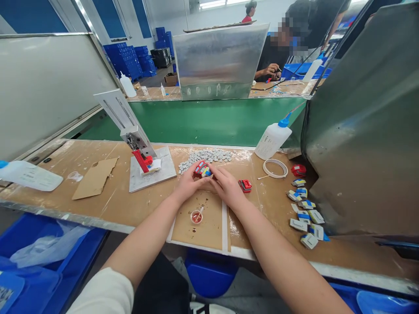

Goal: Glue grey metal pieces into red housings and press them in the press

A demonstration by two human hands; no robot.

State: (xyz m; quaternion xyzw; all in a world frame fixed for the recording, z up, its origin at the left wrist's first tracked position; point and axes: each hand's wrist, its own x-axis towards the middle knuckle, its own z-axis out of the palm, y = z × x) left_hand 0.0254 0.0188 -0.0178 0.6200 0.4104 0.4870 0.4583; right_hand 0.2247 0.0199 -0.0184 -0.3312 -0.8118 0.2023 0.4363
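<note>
A small red part with blue, yellow and pale grey patches (202,169) is held up between both hands, in front of a spread of small grey flat pieces (212,156). My left hand (190,185) closes round its left side. From the right, my right hand (229,185) curls in and its fingertips meet the part. Just beyond that hand a red and grey part (245,186) lies on the table. Below the hands stands a small clear cup (196,216) of reddish liquid, with a thin white stick in it.
A clamp fixture with a red handle (142,161) stands at left, beside torn cardboard (94,179). On the right are a white squeeze bottle (273,140), a tape roll (275,168) and several white, blue and yellow parts (307,205). A metal panel (366,131) borders the right side. Another person (275,56) works opposite.
</note>
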